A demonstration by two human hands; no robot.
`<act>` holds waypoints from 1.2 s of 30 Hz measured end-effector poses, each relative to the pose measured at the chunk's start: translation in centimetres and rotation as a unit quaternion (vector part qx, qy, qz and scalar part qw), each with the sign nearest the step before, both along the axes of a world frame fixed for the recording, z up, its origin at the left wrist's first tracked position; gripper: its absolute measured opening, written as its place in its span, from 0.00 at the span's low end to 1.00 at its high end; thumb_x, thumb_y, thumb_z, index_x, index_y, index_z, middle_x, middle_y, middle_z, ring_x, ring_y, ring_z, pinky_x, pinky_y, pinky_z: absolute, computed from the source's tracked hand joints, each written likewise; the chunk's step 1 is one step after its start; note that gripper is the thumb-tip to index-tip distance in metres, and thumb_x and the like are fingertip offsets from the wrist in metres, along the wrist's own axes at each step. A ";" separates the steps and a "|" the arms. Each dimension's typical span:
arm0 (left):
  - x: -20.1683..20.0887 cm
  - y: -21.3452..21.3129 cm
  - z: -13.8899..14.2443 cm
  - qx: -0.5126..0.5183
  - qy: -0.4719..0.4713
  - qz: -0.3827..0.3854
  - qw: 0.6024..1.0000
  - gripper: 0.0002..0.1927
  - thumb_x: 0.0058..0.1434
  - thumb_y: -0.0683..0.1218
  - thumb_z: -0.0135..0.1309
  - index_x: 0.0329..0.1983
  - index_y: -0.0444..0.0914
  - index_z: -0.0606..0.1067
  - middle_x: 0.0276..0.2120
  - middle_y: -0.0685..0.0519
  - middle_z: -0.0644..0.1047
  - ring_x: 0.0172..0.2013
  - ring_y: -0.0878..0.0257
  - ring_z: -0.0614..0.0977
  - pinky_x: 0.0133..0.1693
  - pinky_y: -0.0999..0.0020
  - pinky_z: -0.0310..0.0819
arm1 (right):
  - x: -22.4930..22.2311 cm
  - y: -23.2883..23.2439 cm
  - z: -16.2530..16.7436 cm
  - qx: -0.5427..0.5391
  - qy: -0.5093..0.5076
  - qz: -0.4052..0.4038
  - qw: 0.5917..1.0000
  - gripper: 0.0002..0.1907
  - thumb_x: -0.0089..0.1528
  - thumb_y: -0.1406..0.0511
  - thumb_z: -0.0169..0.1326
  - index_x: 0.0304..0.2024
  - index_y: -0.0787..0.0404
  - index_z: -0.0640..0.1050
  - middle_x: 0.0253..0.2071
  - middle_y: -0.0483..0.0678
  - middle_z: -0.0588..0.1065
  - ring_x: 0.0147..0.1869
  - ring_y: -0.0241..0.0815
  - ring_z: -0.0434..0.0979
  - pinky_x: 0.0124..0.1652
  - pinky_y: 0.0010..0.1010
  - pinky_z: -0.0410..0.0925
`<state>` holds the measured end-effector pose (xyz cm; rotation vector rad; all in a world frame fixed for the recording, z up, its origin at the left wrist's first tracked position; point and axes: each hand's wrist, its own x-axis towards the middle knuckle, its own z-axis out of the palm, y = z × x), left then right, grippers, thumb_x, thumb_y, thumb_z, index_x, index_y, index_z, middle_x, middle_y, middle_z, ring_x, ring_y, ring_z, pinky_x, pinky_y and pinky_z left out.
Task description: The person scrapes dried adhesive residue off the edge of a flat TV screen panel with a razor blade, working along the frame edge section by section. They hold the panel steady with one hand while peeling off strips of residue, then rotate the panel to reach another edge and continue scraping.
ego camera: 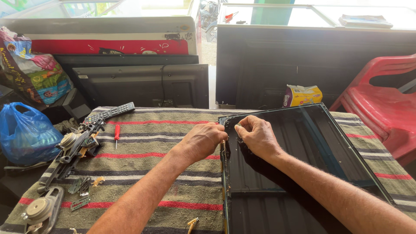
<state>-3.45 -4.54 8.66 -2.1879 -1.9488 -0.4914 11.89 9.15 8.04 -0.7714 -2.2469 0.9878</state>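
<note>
You worked in a repair shop; flat screens (143,84) leaned behind your blanket-covered bench (173,173). A screwdriver (117,132), remote (110,112) and loose speakers (41,210) lay about.

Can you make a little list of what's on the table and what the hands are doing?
Surface: table under a striped cloth
Main thing: dark flat screen panel, lying flat
Left hand: on the panel's left edge
Right hand: pinching something small at the panel's top-left corner
Tools: red screwdriver, remote
Parts: speakers and metal bits, far left
Nearby: red chair, blue bag
</note>
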 end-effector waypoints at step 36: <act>-7.2 -9.0 -3.1 -0.109 -0.188 0.484 0.848 0.10 0.72 0.48 0.48 0.45 0.39 0.78 0.34 0.51 0.81 0.34 0.61 0.83 0.41 0.61 0.80 | -1.6 2.5 1.5 -0.030 -0.211 0.041 0.976 0.11 0.60 0.61 0.62 0.38 0.64 0.84 0.28 0.47 0.79 0.28 0.34 0.76 0.29 0.28 0.73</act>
